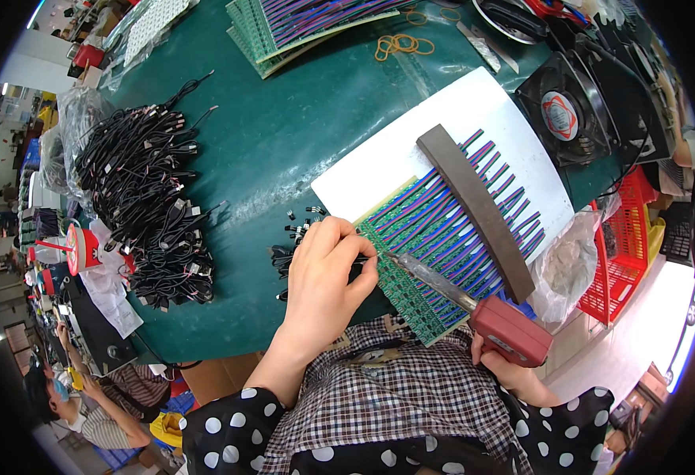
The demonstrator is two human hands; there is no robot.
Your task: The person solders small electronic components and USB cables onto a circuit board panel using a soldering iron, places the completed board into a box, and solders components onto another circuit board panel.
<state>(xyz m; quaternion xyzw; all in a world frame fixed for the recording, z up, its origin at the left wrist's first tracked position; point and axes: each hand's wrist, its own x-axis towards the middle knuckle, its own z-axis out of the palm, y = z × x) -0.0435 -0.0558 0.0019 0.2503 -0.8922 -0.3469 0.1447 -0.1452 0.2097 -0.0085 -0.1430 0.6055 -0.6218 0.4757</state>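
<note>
Head view: left hand (325, 265) has fingers together, contents unclear; right hand (501, 369) clamps the soldering iron (514, 331). Board (401, 294) wires (412, 214) look attached; black cables (145, 178) at 9 o'clock apparently remain.

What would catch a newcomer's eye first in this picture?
Probably the fan of blue and purple wires on the green circuit board, right of centre, with a dark bar lying across them. Next comes the red soldering iron in the right hand, its tip pointing toward the left hand at the board's edge. The big heap of black cables on the table's left side also stands out.
</note>
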